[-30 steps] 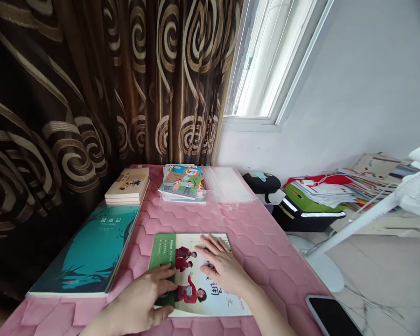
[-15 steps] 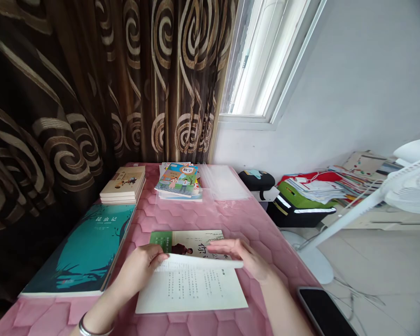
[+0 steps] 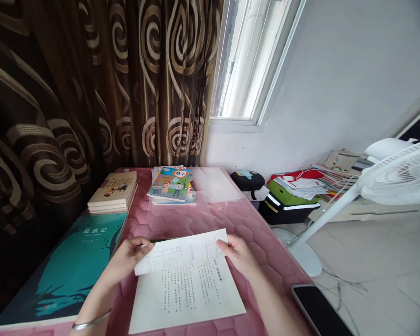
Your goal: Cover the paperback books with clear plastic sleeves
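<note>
An open book (image 3: 187, 298) lies in front of me on the pink quilted surface, its lower page of printed text facing up. The far leaf, also printed, is raised and bends over the book. My left hand (image 3: 131, 254) is closed on the left edge of that leaf, thumb on top. My right hand (image 3: 236, 252) pinches the same leaf near its right corner, with its fingers behind the paper. Most of the book's cover is hidden behind the raised leaf; only a thin dark green strip shows along the top.
Left of the book lies a large teal book (image 3: 80, 266), with a stack of tan books (image 3: 114, 191) behind it. Farther back are colourful textbooks (image 3: 171, 182) and clear plastic sleeves (image 3: 219, 184). A phone (image 3: 320, 308) lies at the right edge; a white fan (image 3: 329, 219) stands beyond.
My right hand has closed on the leaf it was resting beside. The leaf has tilted up, now covering the picture on the cover. The whole view has shifted slightly.
</note>
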Demonstrator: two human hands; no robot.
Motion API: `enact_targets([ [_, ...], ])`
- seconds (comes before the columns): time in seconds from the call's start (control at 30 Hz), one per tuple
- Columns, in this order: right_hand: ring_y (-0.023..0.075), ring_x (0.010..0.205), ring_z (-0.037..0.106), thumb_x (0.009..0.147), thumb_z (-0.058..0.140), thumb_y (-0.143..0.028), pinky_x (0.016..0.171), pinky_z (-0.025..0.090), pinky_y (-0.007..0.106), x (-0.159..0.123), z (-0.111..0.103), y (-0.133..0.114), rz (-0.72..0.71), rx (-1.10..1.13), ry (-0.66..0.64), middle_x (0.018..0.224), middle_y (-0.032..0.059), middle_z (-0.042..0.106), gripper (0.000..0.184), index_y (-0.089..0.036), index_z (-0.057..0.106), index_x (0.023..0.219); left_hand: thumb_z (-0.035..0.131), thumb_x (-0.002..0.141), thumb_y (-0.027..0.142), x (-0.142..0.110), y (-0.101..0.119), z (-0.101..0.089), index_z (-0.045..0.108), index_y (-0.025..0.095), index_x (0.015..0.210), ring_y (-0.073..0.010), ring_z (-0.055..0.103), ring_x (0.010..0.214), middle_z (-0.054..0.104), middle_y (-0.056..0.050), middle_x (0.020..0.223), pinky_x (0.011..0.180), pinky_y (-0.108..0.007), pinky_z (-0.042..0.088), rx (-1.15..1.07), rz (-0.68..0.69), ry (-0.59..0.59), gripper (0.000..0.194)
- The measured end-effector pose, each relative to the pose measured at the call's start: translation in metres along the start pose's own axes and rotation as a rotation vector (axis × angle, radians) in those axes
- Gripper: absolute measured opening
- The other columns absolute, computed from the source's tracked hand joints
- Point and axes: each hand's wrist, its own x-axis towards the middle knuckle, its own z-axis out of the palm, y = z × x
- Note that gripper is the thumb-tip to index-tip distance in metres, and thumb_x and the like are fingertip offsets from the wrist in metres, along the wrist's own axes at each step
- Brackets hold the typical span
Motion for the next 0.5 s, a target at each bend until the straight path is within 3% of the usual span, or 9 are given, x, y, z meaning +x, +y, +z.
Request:
enact_targets([
  [0.17,0.0214,0.068,0.062,0.072,0.066,-0.063,0.062,0.051,0.032,0.0,-0.001,-0.002,0.048,0.18,-0.068,0.069,0.0039,0.066,0.047,-0.016,0.067,0.076,0.079,0.06,0.053,-0.009,-0.015,-0.009,0.071,0.014,0.091,-0.0176,0.059,0.07,0.068,-0.005,0.079,0.065,-0.027,0.045,-0.146,-0.051,0.033,0.051],
  [0.37,0.0182,0.068,0.059,0.076,0.067,-0.056,0.065,0.048,0.029,-0.001,-0.005,0.005,0.043,0.303,-0.009,0.071,0.0019,0.064,0.038,-0.019,0.062,0.071,0.085,0.05,0.043,-0.008,-0.013,-0.007,0.07,0.013,0.091,-0.0167,0.059,0.067,0.067,-0.004,0.077,0.061,-0.026,0.043,-0.155,-0.095,0.08,0.053],
  [0.5,0.0153,0.06,0.05,0.077,0.063,-0.057,0.056,0.043,0.026,-0.002,-0.008,0.006,0.024,0.297,0.052,0.063,-0.0005,0.055,0.039,-0.021,0.057,0.065,0.087,0.044,0.037,-0.007,-0.013,-0.004,0.068,0.013,0.088,-0.0153,0.058,0.064,0.067,-0.004,0.076,0.057,-0.024,0.042,-0.139,-0.101,0.103,0.053],
])
